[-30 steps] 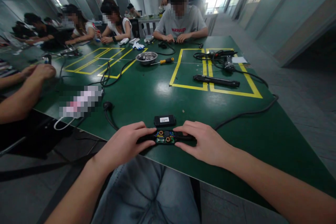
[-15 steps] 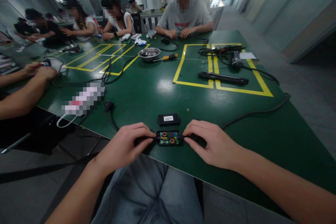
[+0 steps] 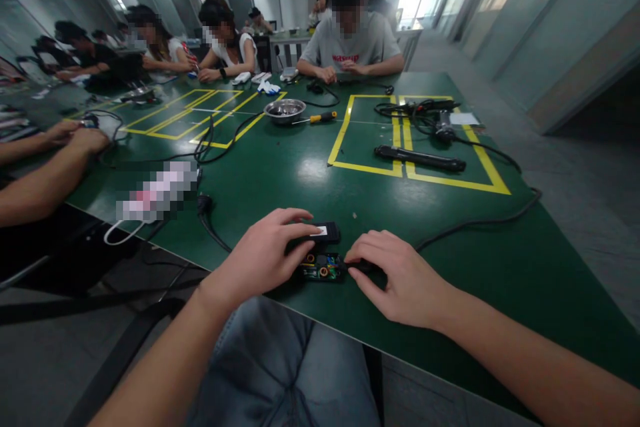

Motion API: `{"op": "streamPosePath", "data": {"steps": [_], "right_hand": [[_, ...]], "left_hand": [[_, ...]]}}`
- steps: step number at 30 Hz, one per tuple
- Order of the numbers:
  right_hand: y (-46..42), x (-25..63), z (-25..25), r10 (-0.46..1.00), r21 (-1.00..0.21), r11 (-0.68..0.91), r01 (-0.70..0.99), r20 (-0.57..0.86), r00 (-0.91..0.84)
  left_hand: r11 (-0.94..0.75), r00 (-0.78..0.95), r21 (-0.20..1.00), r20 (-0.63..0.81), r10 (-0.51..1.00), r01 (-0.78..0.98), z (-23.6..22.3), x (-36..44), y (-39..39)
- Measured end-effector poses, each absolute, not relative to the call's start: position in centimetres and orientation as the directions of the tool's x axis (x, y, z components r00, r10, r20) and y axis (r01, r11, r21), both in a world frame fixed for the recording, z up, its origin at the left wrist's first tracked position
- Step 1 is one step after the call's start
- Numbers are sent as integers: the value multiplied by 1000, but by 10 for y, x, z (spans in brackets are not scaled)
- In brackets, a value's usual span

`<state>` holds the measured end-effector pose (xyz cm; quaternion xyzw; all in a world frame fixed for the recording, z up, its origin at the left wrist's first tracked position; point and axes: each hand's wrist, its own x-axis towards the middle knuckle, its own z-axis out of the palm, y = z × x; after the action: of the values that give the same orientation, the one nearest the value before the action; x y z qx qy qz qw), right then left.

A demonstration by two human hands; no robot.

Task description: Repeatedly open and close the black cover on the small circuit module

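A small black case with a circuit board and copper coils lies without its lid at the table's near edge. My right hand pinches the black cable where it meets the case's right end. My left hand reaches over the case's left part, its thumb and fingers apart. Its fingertips are at the ribbed black lid, which has a white label and lies just behind the case. Whether they touch the lid I cannot tell. The left hand hides the case's left end and part of the lid.
Farther off are a metal bowl, a yellow-and-black screwdriver and a long black bar across yellow tape. A plug and a blurred white-and-pink object lie to the left. A co-worker's hands are at the far left.
My left hand has let go of the cable at the case's left end and moved right and forward to the lid. My right hand keeps its pinch on the right cable.
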<state>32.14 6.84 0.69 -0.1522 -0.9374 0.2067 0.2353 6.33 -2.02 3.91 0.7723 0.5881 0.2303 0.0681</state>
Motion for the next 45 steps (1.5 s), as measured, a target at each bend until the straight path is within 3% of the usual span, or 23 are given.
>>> {"op": "streamPosePath", "data": {"steps": [5,9,13,19,21,24,27,30,35,40,45], "right_hand": [[69,320,5,406,-466,860,208,377,-833],[69,319,5,414,-478,855,203,392,-822],[69,319,6,419,-485,847,216,360,-834],[69,319,6,412,-479,851,215,356,-839],[70,319,5,415,-480,850,219,353,-838],[70,319,4,421,-478,849,226,351,-836],[69,318,4,422,-466,853,237,346,-838],[67,318,4,426,-460,854,244,347,-836],[66,319,0,404,-427,873,236,361,-840],[69,320,-7,392,-387,888,246,361,-846],[71,321,-9,404,-377,888,264,365,-839]], "left_hand": [[-267,175,412,249,953,871,28,64,-4],[-369,252,479,292,923,796,37,63,-33],[-424,346,446,249,905,788,37,67,-51],[-404,354,336,201,913,851,39,72,-49],[-400,362,358,170,916,844,45,72,-46],[-320,255,438,201,946,840,50,72,-32],[-183,90,419,233,968,889,44,72,-11],[-186,116,423,187,976,887,36,74,-3],[-217,71,445,323,944,869,34,71,-37],[-211,116,486,218,969,848,26,63,-72],[-258,168,510,216,962,820,16,56,-67]]}}
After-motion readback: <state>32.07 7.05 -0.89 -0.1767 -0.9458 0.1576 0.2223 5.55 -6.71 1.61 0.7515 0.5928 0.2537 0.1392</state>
